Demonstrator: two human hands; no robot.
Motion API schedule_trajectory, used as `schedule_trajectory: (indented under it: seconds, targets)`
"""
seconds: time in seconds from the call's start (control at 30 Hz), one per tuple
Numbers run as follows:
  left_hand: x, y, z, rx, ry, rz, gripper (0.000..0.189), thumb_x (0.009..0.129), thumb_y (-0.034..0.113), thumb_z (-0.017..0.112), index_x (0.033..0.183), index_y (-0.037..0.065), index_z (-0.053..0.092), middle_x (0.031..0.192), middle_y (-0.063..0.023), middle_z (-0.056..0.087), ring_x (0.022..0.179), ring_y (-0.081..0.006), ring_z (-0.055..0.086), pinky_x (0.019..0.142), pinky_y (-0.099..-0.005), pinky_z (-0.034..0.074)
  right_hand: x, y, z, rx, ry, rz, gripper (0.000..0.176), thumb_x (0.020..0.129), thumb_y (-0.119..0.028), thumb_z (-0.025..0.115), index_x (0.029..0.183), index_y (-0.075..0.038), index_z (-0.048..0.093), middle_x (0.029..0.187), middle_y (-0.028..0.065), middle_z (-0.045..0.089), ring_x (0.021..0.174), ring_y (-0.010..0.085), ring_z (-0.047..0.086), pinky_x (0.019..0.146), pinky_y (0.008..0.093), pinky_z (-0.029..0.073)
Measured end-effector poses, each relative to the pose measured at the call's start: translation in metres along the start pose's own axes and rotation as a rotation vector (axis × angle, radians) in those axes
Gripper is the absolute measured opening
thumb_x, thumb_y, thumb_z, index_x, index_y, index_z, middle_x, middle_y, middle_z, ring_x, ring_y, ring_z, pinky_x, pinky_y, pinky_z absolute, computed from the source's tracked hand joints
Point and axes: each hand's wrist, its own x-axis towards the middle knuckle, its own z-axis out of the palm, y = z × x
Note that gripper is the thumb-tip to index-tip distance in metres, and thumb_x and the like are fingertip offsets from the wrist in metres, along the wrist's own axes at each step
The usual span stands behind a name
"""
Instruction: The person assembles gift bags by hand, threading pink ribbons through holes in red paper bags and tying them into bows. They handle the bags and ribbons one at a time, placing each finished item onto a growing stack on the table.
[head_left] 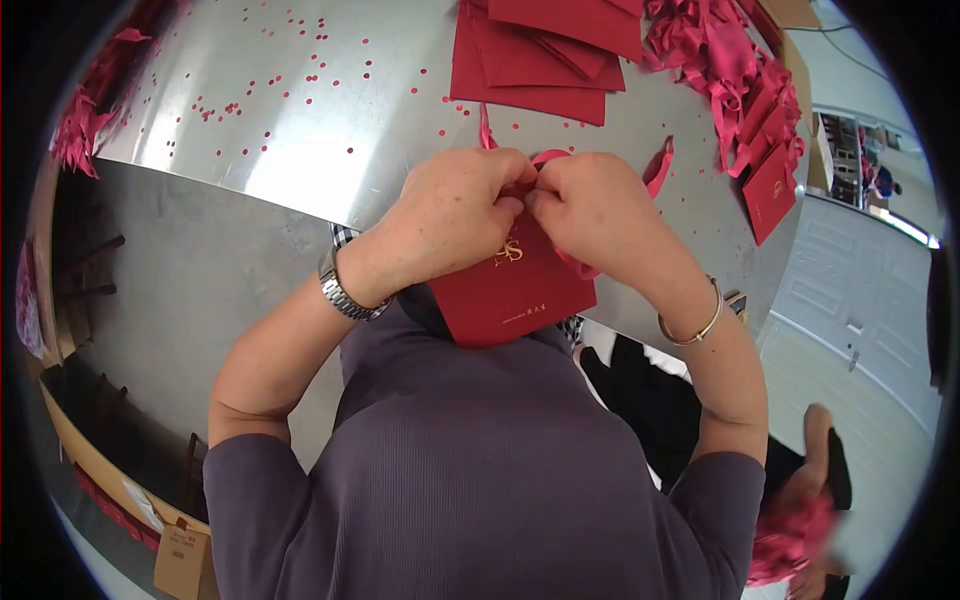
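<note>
Red bag (pixel 515 290): right in front of the person's body, over the near edge of the counter (pixel 330 130), tilted a bit, gold logo partly under the left hand and small gold print near the bottom edge.
Pink ribbon (pixel 572 262): loops at the bag's top and down beside the right hand, with one end (pixel 657 168) poking out past that hand and another bit (pixel 486 128) sticking up behind the left one.
Left hand (pixel 452 205): fingers bent and pinching at the bag's top edge; can't tell how much ribbon is in there too.
Right hand (pixel 598 212): same deal, thumb and fingers pinched together at the top edge, basically touching the left fingertips.
Wrists: metal watch (pixel 345 288) on the left, thin bangle (pixel 705 322) on the right.
Red stack (pixel 545 60): flat pieces overlapping messily, just beyond the hands.
Ribbon heap (pixel 722 60): big pink tangle off to the right, red bags mixed in, one with a gold logo (pixel 771 195) at the counter's edge.
Dots (pixel 232 107): little red ones scattered all over the metal.
Lower right: another person's arm (pixel 815 450) by a pink bundle (pixel 795 540), kinda blurry.
</note>
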Motion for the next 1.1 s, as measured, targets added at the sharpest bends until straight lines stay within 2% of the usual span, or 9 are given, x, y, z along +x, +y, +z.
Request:
schedule_trajectory:
  seconds: [0.07, 0.2, 0.43, 0.6, 0.67, 0.77, 0.9, 0.97, 1.1]
  targets:
    - [0.000, -0.004, -0.003, -0.075, 0.015, 0.033, 0.021, 0.086, 0.002, 0.059, 0.106, -0.001, 0.065, 0.091, -0.0119, 0.069, 0.086, -0.0191, 0.066, 0.079, -0.0299, 0.051, -0.001, 0.005, 0.009, -0.334, 0.222, -0.242, 0.018, 0.084, -0.018, 0.060, 0.079, -0.002, 0.066, 0.070, 0.0163, 0.064, 0.066, 0.0332, 0.064, 0.062, 0.0456, 0.051]
    - [0.013, -0.009, -0.024, -0.420, -0.206, -0.166, 0.021, 0.090, 0.006, 0.057, 0.108, 0.000, 0.066, 0.091, -0.0059, 0.069, 0.086, -0.0105, 0.062, 0.082, -0.0265, 0.049, -0.020, 0.001, 0.013, -0.244, 0.300, -0.353, 0.017, 0.084, -0.019, 0.063, 0.077, -0.003, 0.064, 0.070, 0.0142, 0.064, 0.066, 0.0325, 0.064, 0.060, 0.0453, 0.050]
    - [0.023, 0.000, -0.028, -0.051, -0.310, 0.087, 0.013, 0.087, 0.005, 0.059, 0.097, 0.000, 0.067, 0.083, -0.0112, 0.069, 0.079, -0.0191, 0.065, 0.076, -0.0313, 0.050, -0.023, 0.015, 0.023, 0.072, 0.364, -0.276, 0.016, 0.082, -0.019, 0.069, 0.081, -0.003, 0.064, 0.070, 0.0118, 0.063, 0.064, 0.0288, 0.062, 0.059, 0.0386, 0.048]
    - [0.014, -0.005, -0.012, 0.189, 0.001, 0.224, 0.007, 0.083, 0.005, 0.061, 0.088, 0.001, 0.062, 0.075, -0.0183, 0.064, 0.073, -0.0364, 0.063, 0.065, -0.0395, 0.050, -0.017, 0.028, 0.036, 0.266, 0.320, -0.194, 0.018, 0.081, -0.016, 0.071, 0.086, -0.001, 0.065, 0.069, 0.0115, 0.063, 0.062, 0.0219, 0.062, 0.059, 0.0327, 0.048]
    - [0.011, -0.007, -0.020, 0.282, 0.091, 0.156, 0.006, 0.083, 0.005, 0.061, 0.088, 0.001, 0.062, 0.075, -0.0180, 0.064, 0.073, -0.0373, 0.063, 0.065, -0.0400, 0.050, -0.015, 0.028, 0.033, 0.178, 0.243, -0.053, 0.017, 0.079, -0.024, 0.069, 0.085, -0.008, 0.068, 0.074, 0.0093, 0.067, 0.073, 0.0290, 0.066, 0.064, 0.0419, 0.050]
    - [0.003, -0.014, -0.038, 0.341, 0.304, 0.016, 0.008, 0.084, 0.007, 0.059, 0.088, 0.002, 0.062, 0.077, -0.0191, 0.065, 0.075, -0.0382, 0.064, 0.068, -0.0427, 0.051, -0.014, 0.033, 0.028, 0.307, 0.177, -0.088, 0.020, 0.080, -0.018, 0.069, 0.091, -0.002, 0.066, 0.071, 0.0116, 0.064, 0.065, 0.0215, 0.063, 0.062, 0.0338, 0.048]
    - [-0.003, -0.028, -0.052, 0.333, 0.581, -0.126, 0.014, 0.087, 0.011, 0.057, 0.093, 0.002, 0.065, 0.076, -0.0189, 0.065, 0.073, -0.0358, 0.065, 0.069, -0.0413, 0.051, -0.016, 0.033, 0.025, 0.194, 0.183, -0.109, 0.020, 0.081, -0.020, 0.068, 0.090, -0.003, 0.066, 0.074, 0.0128, 0.064, 0.067, 0.0250, 0.062, 0.064, 0.0350, 0.048]
    - [-0.009, -0.028, -0.049, 0.284, 0.555, -0.169, 0.022, 0.086, 0.008, 0.058, 0.106, 0.004, 0.065, 0.083, -0.0182, 0.066, 0.076, -0.0326, 0.065, 0.069, -0.0394, 0.052, -0.016, 0.038, 0.032, 0.164, 0.265, -0.213, 0.019, 0.082, -0.025, 0.066, 0.081, -0.006, 0.063, 0.073, 0.0099, 0.063, 0.070, 0.0308, 0.062, 0.060, 0.0411, 0.047]
    - [-0.031, -0.003, -0.028, 0.414, 0.741, 0.188, 0.044, 0.080, -0.001, 0.062, 0.124, 0.007, 0.059, 0.102, -0.0133, 0.064, 0.090, -0.0302, 0.063, 0.073, -0.0383, 0.052, -0.019, 0.038, 0.039, 0.149, 0.349, -0.267, 0.019, 0.084, -0.024, 0.065, 0.080, -0.006, 0.060, 0.072, 0.0096, 0.062, 0.069, 0.0312, 0.061, 0.059, 0.0418, 0.046]
